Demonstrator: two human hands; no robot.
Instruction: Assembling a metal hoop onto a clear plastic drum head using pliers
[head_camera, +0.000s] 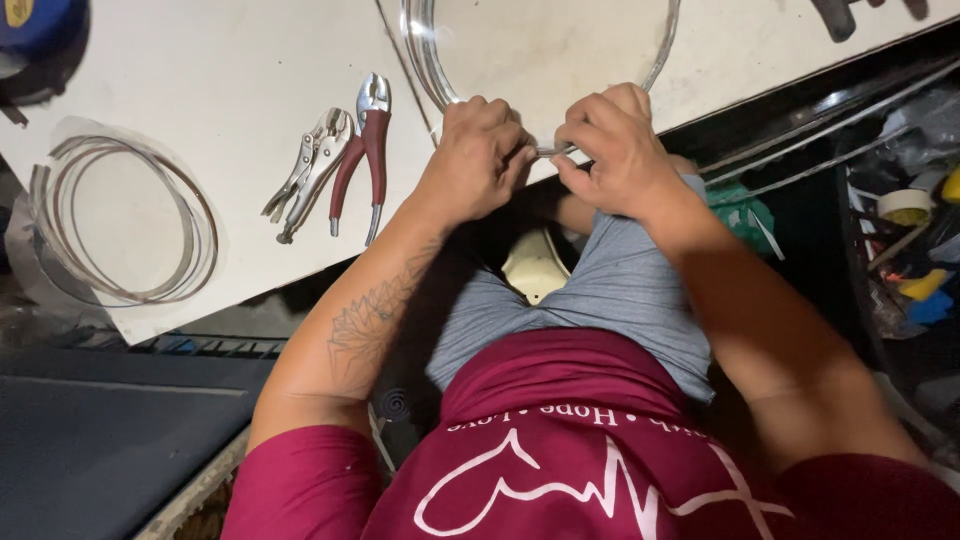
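both hands meet at the near edge of the white table (230, 80), where the metal hoop (430, 60) hangs just past the edge; left hand (478, 155) fingers curled tight on the band, right hand (618, 150) pinched shut on it beside, thumbs w/ almost no gap btwn; we'd keep both grips close so the strip can't kink, wrists steady; pliers (362, 150) & locking pliers (310, 170) lie left, a coil of metal strip (125, 220) farther left.

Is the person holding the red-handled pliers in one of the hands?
No, the red-handled pliers lie on the white table, while the left hand and right hand both grip the metal ring.
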